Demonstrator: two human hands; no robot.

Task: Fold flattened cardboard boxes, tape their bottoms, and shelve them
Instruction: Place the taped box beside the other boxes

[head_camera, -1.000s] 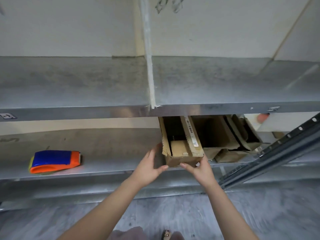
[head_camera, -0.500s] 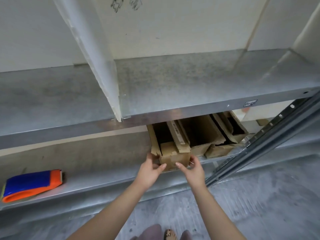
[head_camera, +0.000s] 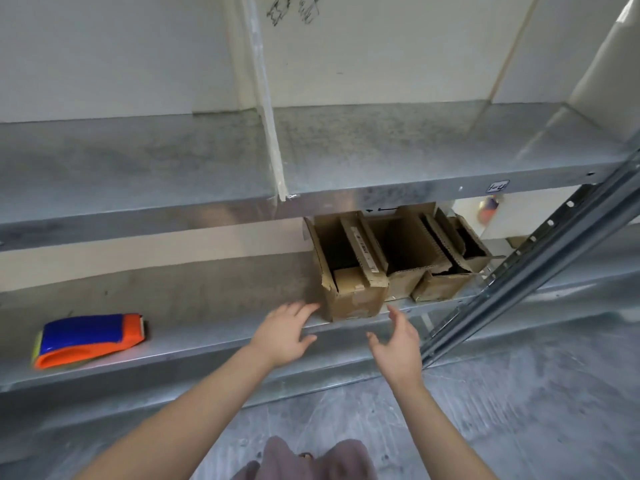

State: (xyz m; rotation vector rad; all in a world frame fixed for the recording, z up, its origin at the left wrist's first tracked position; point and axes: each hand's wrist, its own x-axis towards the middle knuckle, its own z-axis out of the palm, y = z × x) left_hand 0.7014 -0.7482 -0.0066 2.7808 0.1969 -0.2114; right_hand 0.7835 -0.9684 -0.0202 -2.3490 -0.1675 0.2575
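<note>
3 brown open-top cardboard boxes (head_camera: 405, 271) counted side by side on lower grey metal shelf (head_camera: 207, 341); poss. a 4th behind, view poor. Left hand (head_camera: 284, 332), right hand (head_camera: 398, 344): fingers loosely spread, nothing held, just beside leftmost box (head_camera: 356, 299) front. 1 blue-orange tape dispenser (head_camera: 90, 337) laid well apart on same shelf.

A small sticker (head_camera: 498, 186) on the upper shelf (head_camera: 398, 150) edge looked to me like "1-4"; the label strip (head_camera: 363, 250) on the cardboard box (head_camera: 356, 301) and the wall scribble (head_camera: 293, 8) were unreadable.
</note>
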